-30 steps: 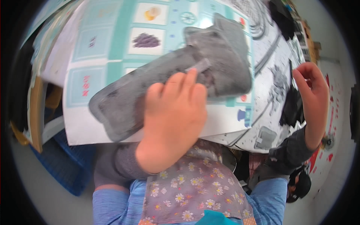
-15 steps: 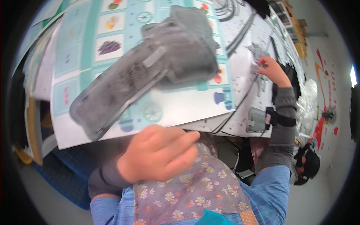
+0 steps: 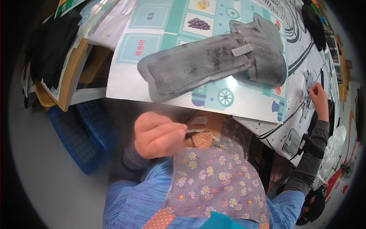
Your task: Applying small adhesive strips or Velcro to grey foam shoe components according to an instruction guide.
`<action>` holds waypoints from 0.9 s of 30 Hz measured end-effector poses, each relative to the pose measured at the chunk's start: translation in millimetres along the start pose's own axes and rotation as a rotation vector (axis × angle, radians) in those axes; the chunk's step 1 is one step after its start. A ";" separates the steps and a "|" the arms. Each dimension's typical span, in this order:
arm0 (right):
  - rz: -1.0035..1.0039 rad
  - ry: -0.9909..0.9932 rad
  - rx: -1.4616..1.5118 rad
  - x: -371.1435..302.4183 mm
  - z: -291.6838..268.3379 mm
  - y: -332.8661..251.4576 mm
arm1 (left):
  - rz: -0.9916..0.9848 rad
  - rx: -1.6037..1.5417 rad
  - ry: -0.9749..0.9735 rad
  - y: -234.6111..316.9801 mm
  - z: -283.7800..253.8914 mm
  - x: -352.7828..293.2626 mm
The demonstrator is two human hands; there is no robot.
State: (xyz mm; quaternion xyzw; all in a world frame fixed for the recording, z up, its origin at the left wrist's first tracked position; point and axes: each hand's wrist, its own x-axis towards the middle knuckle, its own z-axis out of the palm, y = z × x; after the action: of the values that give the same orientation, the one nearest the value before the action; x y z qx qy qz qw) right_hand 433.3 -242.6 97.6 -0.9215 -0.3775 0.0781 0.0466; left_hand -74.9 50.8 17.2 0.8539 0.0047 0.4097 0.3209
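A grey plush fabric piece [image 3: 190, 63], with a long flat arm and a wider folded end, lies on the printed sheet [image 3: 167, 93]. A small pale tab [image 3: 241, 49] crosses its narrow part. My left hand [image 3: 158, 135] is in front of the table edge, above my lap, with its fingers curled together. Close to its fingertips is a thin silvery strip [image 3: 195, 131], by the apron's orange dotted pocket; whether the fingers hold it is unclear. Far right on the table, my right hand [image 3: 319, 100] has bent, closed fingers beside small grey scraps [image 3: 308, 82]. What they pinch is hidden.
A blue plastic basket [image 3: 89, 133] stands on the floor at left, below a wooden-edged shelf [image 3: 72, 72] with black cloth [image 3: 55, 44]. A dark cable [image 3: 282, 128] runs over the table near a small grey pad [image 3: 291, 142]. Another person [image 3: 313, 206] is at lower right.
The whole view has swung, so the table and the plush piece appear farther right. My left hand is now farther from the plush piece, its fingers more curled. My right hand stays by the grey scraps.
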 end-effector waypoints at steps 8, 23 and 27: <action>-0.238 0.261 0.425 13.6 -32.9 -183.5 | -0.170 0.278 0.159 -15.1 -20.8 -13.6; -0.453 -0.432 0.867 -27.4 66.3 -427.7 | -0.206 0.605 0.329 -41.7 -13.6 -26.9; -0.438 -0.424 0.753 -30.2 75.2 -441.0 | -0.234 0.570 0.345 -50.6 -11.8 -31.0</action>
State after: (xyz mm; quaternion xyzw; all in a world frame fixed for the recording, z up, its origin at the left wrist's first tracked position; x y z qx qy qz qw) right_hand 94.9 51.7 90.7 -0.7032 -0.5093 0.3838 0.3143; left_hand -90.9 89.0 -27.0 0.8209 0.2710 0.4907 0.1088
